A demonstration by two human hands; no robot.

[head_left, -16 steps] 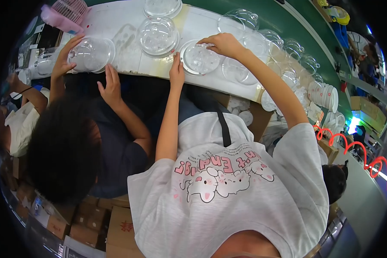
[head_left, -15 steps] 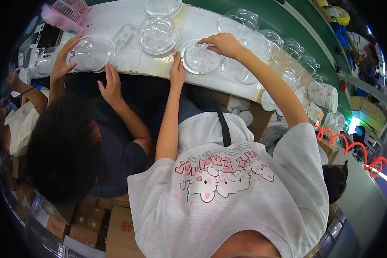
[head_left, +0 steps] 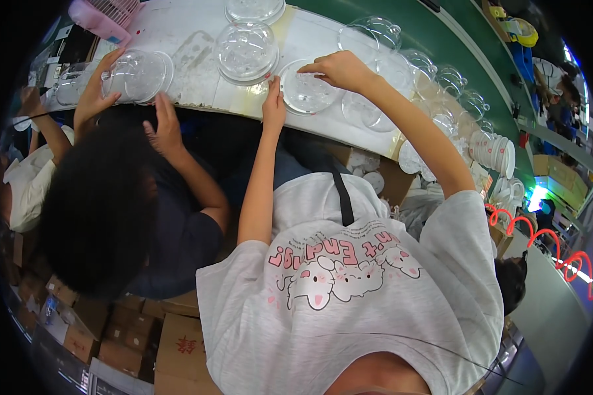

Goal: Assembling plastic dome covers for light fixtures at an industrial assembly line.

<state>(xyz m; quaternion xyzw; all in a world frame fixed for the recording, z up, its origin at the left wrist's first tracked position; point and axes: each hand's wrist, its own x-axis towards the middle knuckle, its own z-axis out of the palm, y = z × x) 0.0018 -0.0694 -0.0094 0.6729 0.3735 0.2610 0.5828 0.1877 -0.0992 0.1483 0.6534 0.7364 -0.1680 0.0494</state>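
Head view: our left hand (head_left: pixel 273 105) steadies the near rim of a clear round lid (head_left: pixel 308 92) lying on the white bench (head_left: pixel 191 59), our right hand (head_left: pixel 339 69) pinching its far edge; we judge a slip could knock the neighbouring clear domes (head_left: pixel 246 50)

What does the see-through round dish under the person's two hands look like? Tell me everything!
The clear round dish looks like thin, shiny plastic, shallow, with a raised rim and small bumps inside. It lies flat at the near edge of the white worktable. The left hand rests against its left rim, and the right hand arches over its top right edge, fingertips touching it. A clear dome lid stands just to its left, and more clear dishes crowd behind and to its right.
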